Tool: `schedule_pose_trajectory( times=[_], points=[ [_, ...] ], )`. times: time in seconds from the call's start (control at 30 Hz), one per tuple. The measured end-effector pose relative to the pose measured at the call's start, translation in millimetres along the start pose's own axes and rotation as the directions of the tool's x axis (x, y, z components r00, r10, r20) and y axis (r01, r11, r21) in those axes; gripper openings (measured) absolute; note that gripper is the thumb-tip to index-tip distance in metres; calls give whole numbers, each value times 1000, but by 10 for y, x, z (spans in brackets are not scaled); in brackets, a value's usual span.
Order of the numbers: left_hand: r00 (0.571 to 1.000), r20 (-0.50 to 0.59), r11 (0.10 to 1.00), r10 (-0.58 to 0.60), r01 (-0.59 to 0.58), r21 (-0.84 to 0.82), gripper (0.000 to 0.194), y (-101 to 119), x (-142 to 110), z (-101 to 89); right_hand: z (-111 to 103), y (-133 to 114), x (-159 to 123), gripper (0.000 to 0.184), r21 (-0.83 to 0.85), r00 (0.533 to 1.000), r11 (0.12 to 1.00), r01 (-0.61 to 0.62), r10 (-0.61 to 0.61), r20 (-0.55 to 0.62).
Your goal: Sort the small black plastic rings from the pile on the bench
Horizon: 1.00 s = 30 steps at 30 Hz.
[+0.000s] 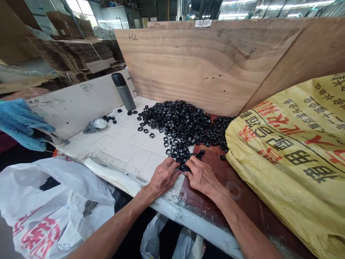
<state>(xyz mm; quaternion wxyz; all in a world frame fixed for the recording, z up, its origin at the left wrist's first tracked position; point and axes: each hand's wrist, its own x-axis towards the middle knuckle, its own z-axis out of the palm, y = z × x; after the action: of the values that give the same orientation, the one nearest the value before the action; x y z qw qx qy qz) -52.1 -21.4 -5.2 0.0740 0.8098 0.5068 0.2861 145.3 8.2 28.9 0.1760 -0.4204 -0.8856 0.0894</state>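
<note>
A big heap of small black plastic rings (183, 124) lies on the white tiled tabletop (121, 147) against a plywood back wall. My left hand (163, 177) and my right hand (201, 176) rest side by side at the heap's near edge. Their fingertips close around a small cluster of black rings (184, 167) between them. Both palms face down on the table. Loose rings are scattered to the left of the heap.
A grey flask (123, 91) stands at the back left. A small clear bag (95, 125) lies near it. A large yellow printed sack (293, 151) fills the right side. White plastic bags (51, 208) hang below the table's front edge. Stacked cardboard sits beyond.
</note>
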Motion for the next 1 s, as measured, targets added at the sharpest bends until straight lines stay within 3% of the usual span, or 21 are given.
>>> schedule_pose_trajectory(
  times=[0.13, 0.23, 0.33, 0.43, 0.67, 0.77, 0.87, 0.93, 1.0],
  points=[
    [999, 35, 1000, 21, -20, -21, 19, 28, 12, -20, -42, 21, -3, 11, -55, 998, 998, -45, 46, 30],
    [999, 40, 1000, 22, -21, -21, 32, 61, 10, -43, -77, 29, -4, 13, -82, 998, 995, -50, 54, 45],
    [990, 103, 995, 94, -96, 13, 42, 77, 24, -36, -52, 31, -2, 7, -99, 995, 993, -71, 77, 57],
    [988, 110, 992, 112, -117, 41, 38, 74, 36, -16, -30, 38, -7, 11, -79, 994, 993, -82, 87, 59],
    [998, 54, 1000, 16, -15, -19, 24, 55, -5, -22, -75, 66, -18, 20, 130, 1000, 991, -11, 7, 30],
    [999, 34, 999, -35, 36, -39, 22, 51, -15, -30, -115, 112, 7, 33, 224, 997, 973, -51, 64, -52],
    [999, 16, 997, -50, 51, -60, 26, 44, -14, -31, -206, 120, 23, 22, 351, 981, 929, -113, 162, -111],
    [999, 10, 995, -34, 35, -91, 27, 36, -15, -31, -274, 74, 13, 12, 487, 985, 862, -144, 173, -15],
    [999, 1, 992, -32, 32, -122, 27, 30, -21, -39, -303, 1, -10, 10, 596, 980, 782, -184, 96, 175]
  ],
)
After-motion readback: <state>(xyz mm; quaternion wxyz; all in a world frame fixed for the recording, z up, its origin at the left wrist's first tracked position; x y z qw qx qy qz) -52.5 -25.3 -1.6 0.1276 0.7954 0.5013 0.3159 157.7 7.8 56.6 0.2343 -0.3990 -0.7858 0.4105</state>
